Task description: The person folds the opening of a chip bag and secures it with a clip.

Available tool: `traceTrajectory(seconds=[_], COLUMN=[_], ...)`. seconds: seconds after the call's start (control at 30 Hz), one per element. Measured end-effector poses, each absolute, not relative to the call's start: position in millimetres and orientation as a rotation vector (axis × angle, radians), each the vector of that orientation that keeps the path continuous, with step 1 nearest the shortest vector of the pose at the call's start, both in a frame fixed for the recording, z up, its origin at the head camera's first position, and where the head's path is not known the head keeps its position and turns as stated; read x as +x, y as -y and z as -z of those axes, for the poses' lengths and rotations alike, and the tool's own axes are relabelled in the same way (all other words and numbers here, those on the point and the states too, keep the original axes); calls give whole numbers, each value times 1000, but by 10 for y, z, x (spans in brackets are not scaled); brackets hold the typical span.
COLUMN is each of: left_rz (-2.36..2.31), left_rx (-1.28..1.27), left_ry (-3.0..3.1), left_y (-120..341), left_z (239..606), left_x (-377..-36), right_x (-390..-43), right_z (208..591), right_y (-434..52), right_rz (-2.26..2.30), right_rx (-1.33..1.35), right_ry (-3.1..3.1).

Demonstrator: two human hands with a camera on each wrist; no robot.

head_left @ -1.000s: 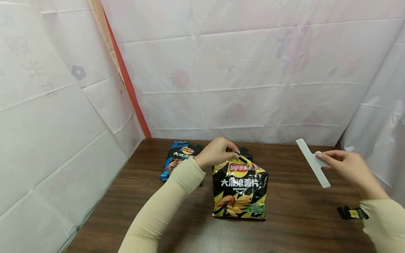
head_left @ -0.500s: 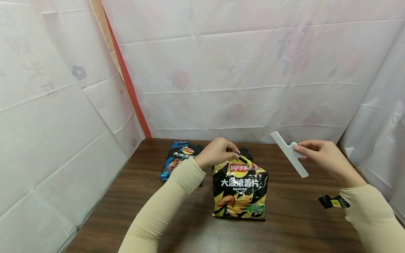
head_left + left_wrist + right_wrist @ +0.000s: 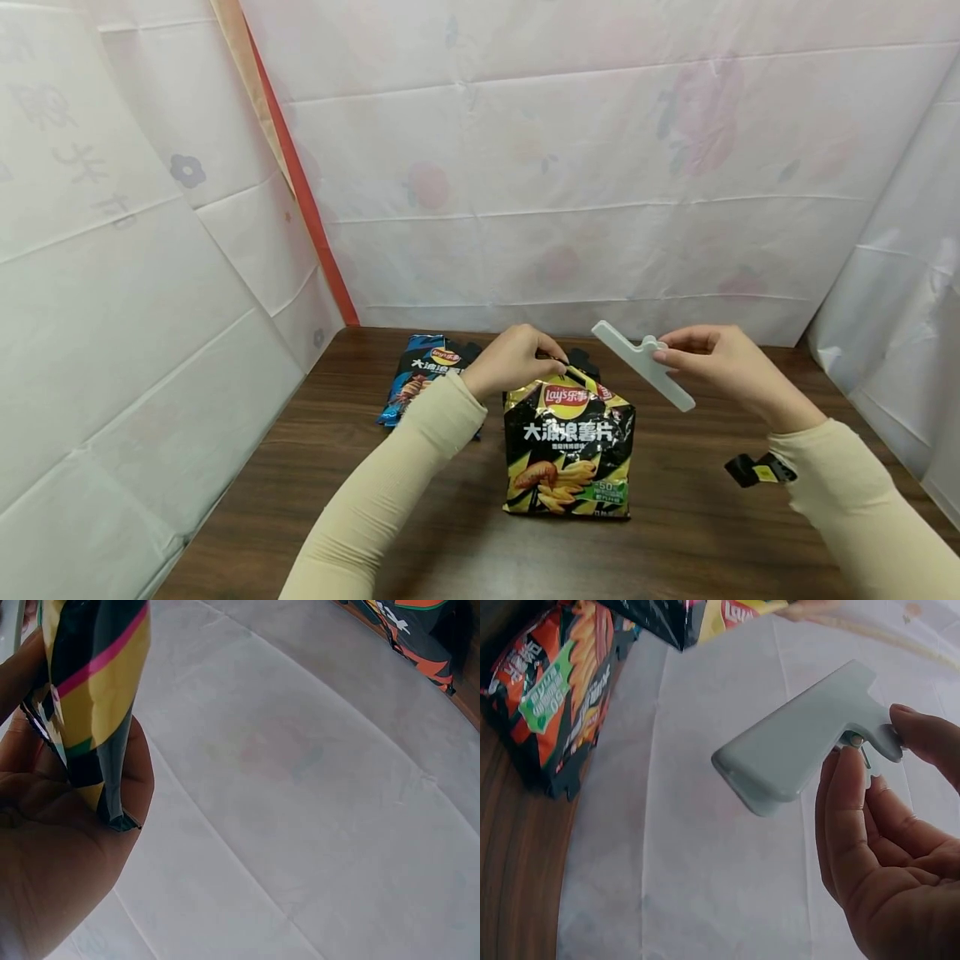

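The left hand (image 3: 512,360) pinches the folded top of the yellow-black chip bag (image 3: 567,450), fingers curled tight round the fold; the bag stands upright on the table (image 3: 697,533) at its centre. The right hand (image 3: 720,362), at about 2 o'clock from the bag, holds a pale clip (image 3: 642,365) by its handle between thumb and fingers, the bar slanting in the air just beside the bag's top and not touching it. In the right wrist view the clip (image 3: 802,746) looks closed. A second, blue bag (image 3: 422,375) lies flat at 10 o'clock.

Likely trouble: if the left pinch slackens, the fold could spring open. A clip not squeezed wide enough might push the bag over or bite only part of the fold. The slick foil may slide out.
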State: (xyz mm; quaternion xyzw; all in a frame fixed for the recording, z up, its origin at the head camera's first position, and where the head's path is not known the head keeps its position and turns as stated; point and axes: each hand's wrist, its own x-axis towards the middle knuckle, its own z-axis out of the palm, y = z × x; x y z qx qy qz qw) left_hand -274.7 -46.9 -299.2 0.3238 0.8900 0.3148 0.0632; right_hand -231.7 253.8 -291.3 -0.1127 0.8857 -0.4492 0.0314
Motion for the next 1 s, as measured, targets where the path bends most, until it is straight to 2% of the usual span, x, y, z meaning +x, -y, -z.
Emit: traceTrajectory(seconds=[1.0], left_rz=[-905], left_rx=[1012], left_ry=[-2670], left_y=[487], left_z=[2975], left_x=[-2755], right_x=[-2345], right_z=[3152], right_y=[-2293], right_rz=[1368], right_rx=[-637], right_ry=[-2785])
